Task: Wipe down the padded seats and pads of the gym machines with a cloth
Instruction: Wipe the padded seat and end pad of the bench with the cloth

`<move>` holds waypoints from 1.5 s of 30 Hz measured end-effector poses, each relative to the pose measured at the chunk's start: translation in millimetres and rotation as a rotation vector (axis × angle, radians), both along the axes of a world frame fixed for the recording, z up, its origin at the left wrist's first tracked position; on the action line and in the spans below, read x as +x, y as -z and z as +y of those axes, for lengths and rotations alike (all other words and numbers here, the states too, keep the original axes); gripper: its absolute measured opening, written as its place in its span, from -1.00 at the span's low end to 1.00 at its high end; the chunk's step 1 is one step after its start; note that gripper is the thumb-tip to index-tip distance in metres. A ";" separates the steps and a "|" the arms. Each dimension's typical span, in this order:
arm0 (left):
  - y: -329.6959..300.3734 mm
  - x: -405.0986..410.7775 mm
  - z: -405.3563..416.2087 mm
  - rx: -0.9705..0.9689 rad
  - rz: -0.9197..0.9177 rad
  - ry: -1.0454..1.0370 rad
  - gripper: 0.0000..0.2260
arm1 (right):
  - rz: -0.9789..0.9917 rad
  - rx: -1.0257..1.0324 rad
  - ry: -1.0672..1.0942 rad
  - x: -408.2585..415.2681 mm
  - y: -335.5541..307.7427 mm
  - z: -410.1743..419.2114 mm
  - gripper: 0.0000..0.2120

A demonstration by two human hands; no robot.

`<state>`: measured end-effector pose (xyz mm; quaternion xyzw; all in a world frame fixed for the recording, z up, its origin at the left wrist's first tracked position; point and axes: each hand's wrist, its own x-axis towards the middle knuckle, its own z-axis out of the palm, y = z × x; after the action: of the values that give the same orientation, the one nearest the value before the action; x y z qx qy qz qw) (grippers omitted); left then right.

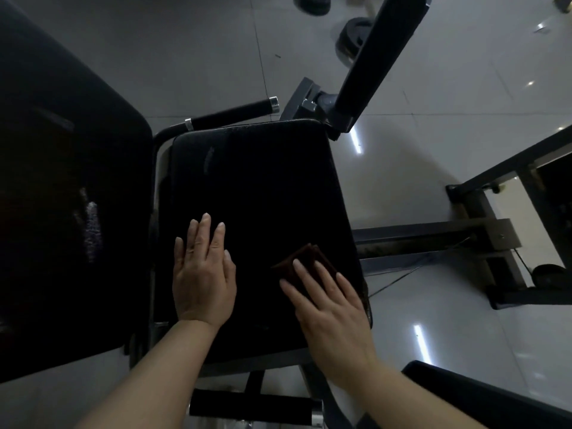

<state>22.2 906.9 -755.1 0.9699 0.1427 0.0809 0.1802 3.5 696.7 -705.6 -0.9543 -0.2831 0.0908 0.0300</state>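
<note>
A black padded seat point(263, 193) of a gym machine fills the middle of the view. My left hand point(202, 274) lies flat on its near left part, fingers straight, holding nothing. My right hand point(328, 308) presses a small folded dark brown cloth point(305, 258) flat against the seat near its right edge; straight fingers cover most of the cloth, and only its far corner shows. A large black back pad point(62, 196) stands at the left.
A black handle point(232, 114) with a chrome end juts out behind the seat. A padded arm point(380, 60) rises at the back right. Steel frame bars point(464, 239) run across the glossy tiled floor at the right. Weight plates point(353, 32) lie beyond. Another black pad point(483, 394) sits at bottom right.
</note>
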 end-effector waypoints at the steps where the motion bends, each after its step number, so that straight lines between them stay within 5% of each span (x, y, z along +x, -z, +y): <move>1: -0.7 -0.7 -0.5 0.010 0.007 -0.006 -0.54 | 0.007 -0.011 -0.016 13.4 1.4 3.5 -0.53; 9: 7.1 -28.1 -5.7 -0.020 0.041 -0.099 -0.53 | 0.082 -0.025 0.107 125.1 -2.5 72.9 -0.50; 18: 6.1 -28.4 -3.1 -0.115 0.020 -0.085 -0.52 | 0.088 0.002 -0.360 24.4 0.7 30.2 -0.50; 25: 7.9 -27.3 -3.1 -0.120 -0.021 -0.106 -0.52 | 0.091 -0.054 -0.071 132.2 5.0 107.2 -0.49; 36: 6.1 -29.8 -2.7 -0.217 -0.069 -0.117 -0.52 | 0.042 -0.030 -0.324 5.6 7.1 34.7 -0.50; 45: 5.9 -30.4 -2.2 -0.259 -0.098 -0.144 -0.56 | 0.056 -0.042 -0.023 75.3 10.7 97.9 -0.48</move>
<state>-8.2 904.7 -761.0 0.9207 0.2119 0.1219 0.3043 78.9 794.6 -716.4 -0.9486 -0.2911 0.1235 0.0169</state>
